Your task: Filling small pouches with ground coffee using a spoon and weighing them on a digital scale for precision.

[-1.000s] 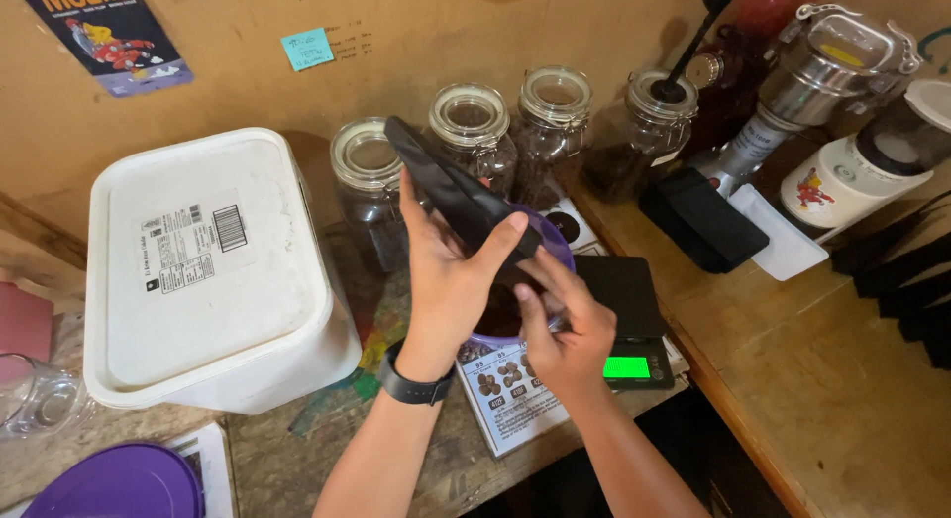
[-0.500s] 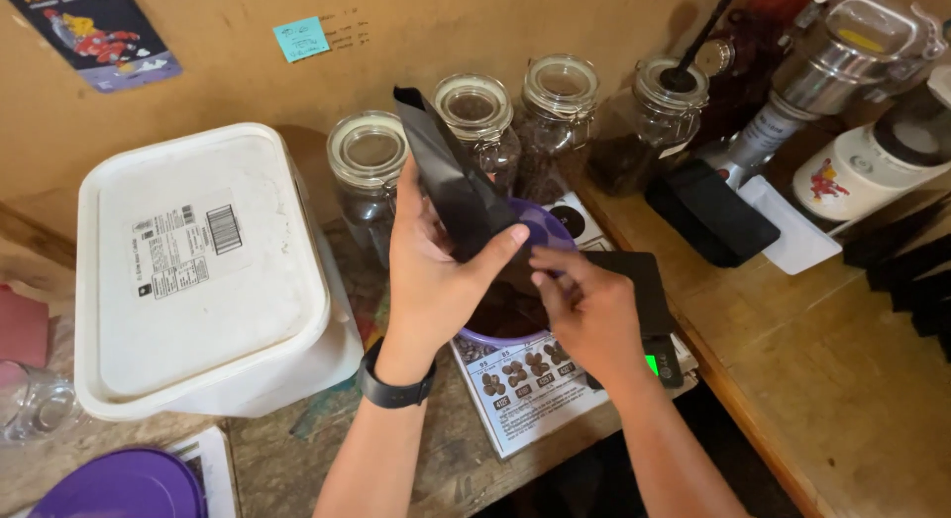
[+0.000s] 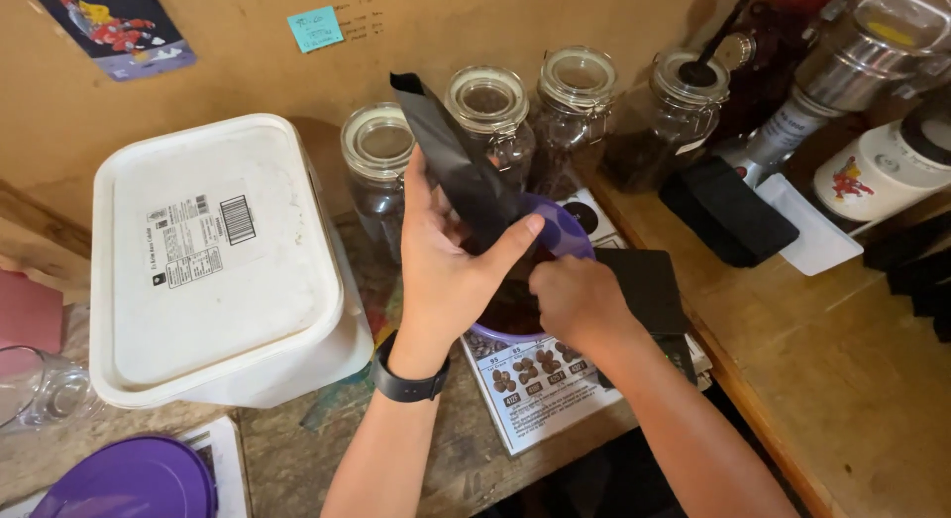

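while the left hand (image 3: pixel 446 251) grips a tall black pouch (image 3: pixel 451 156) tilted over a purple bowl (image 3: pixel 560 236) of dark coffee beans, the right hand (image 3: pixel 580 300) curls closed at the bowl's rim, though what it pinches is hidden. the bowl sits on a black scale (image 3: pixel 644 285), beside a white lidded tub (image 3: pixel 213 260) and glass jars (image 3: pixel 485 107). filling looks underway; a steady, slow tilt seems needed next.

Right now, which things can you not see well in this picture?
Head view:
- Purple bowl: contents mostly hidden by both hands and black bag.
- Right hand: fingertips hidden behind its own knuckles.
- Black scale: display covered by right forearm.
- Purple lid: cut off by bottom edge.
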